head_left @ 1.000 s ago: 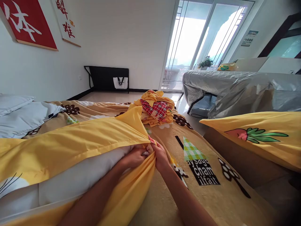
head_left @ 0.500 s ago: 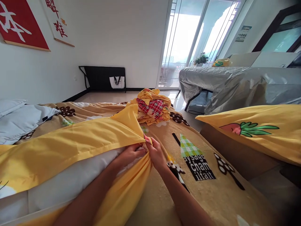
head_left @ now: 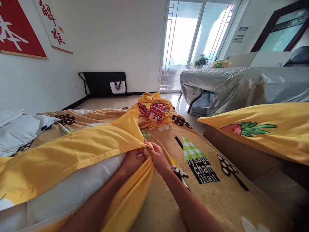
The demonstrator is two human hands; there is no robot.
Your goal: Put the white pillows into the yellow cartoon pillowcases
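Note:
A yellow pillowcase [head_left: 96, 143] lies partly over a white pillow [head_left: 79, 183], whose long side shows through the case's open edge. My left hand [head_left: 134, 161] reaches into that opening, its fingers curled at the pillow's far corner; the fingertips are partly hidden by cloth. Pressed against it, my right hand [head_left: 158, 158] is closed on the gathered corner of the pillowcase, thumb on top. A bit of red printed cloth shows between the two hands. Below them, the case's lower side hangs in folds across my left forearm.
A brown patterned blanket [head_left: 205, 199] covers the bed. Crumpled yellow and red-checked fabric [head_left: 154, 111] sits beyond my hands. White pillows [head_left: 26, 129] lie at left. A yellow carrot-print cloth [head_left: 285, 132] rests over a box at right, before a plastic-covered table [head_left: 241, 83].
The view has shifted slightly. My left fingers have moved a little deeper under the pillowcase edge, beside my right hand. The right hand keeps its grip on the pillowcase corner.

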